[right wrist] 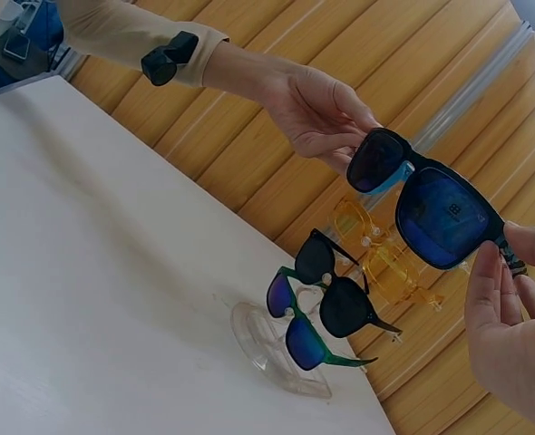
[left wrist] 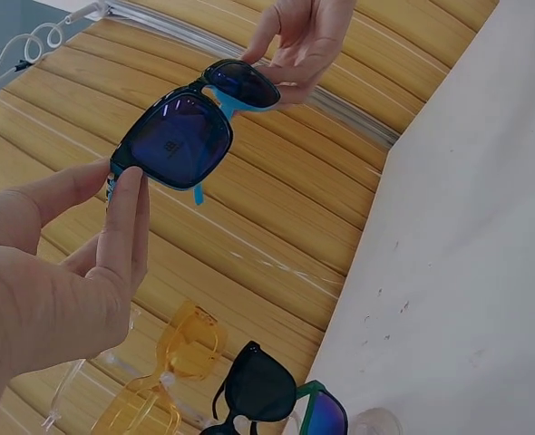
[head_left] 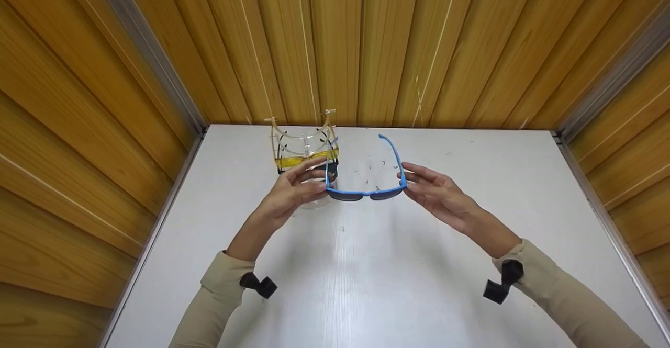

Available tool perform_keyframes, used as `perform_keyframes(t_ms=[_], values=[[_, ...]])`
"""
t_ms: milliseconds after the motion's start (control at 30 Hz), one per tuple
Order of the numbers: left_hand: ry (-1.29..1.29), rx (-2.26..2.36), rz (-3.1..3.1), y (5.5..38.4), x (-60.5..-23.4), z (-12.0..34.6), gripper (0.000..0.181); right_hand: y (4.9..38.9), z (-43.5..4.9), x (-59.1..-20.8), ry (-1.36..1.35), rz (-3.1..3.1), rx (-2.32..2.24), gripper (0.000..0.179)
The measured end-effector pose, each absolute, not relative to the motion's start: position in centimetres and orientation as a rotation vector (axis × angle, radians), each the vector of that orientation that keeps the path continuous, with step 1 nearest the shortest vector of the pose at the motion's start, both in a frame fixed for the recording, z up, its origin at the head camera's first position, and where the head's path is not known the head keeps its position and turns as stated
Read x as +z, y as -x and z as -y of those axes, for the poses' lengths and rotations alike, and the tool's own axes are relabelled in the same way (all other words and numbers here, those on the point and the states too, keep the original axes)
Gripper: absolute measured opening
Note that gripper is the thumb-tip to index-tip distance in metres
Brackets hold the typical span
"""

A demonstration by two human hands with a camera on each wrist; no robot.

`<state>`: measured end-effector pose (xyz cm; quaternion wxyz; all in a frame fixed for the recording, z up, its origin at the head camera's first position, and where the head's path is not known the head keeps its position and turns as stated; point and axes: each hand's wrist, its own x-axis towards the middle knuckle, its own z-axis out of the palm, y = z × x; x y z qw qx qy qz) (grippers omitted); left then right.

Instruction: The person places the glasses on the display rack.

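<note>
A pair of blue-framed sunglasses (head_left: 366, 193) with dark lenses is held up above the table, its temples unfolded and pointing away from me. My left hand (head_left: 293, 191) pinches it at the left hinge between thumb and fingers. At the opposite hinge, my right hand (head_left: 439, 193) pinches the frame the same way. Seen from the right wrist, the front of the sunglasses (right wrist: 444, 217) looks black, with bluish lenses. Just behind my left hand stands a clear display stand (right wrist: 258, 340) carrying yellow glasses (head_left: 293, 161), black sunglasses (right wrist: 345, 306) and green-framed sunglasses (right wrist: 306, 343).
The white table (head_left: 366, 285) is bounded by wood-patterned panels (head_left: 335, 49) at the back and both sides. Small dark marks (head_left: 369, 169) dot its surface behind the held sunglasses. Black wrist cameras sit on the left sleeve (head_left: 220, 280) and right sleeve (head_left: 555, 280).
</note>
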<state>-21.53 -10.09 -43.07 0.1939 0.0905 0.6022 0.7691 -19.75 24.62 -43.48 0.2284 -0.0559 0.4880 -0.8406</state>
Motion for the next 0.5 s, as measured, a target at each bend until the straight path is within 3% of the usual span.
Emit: perform_keyframes(t_ms=[500], values=[[-0.21, 2.201, -1.751, 21.9, -41.4, 11.9, 0.061, 21.1, -22.1, -41.9, 0.107, -1.369, -2.339, 0.037]])
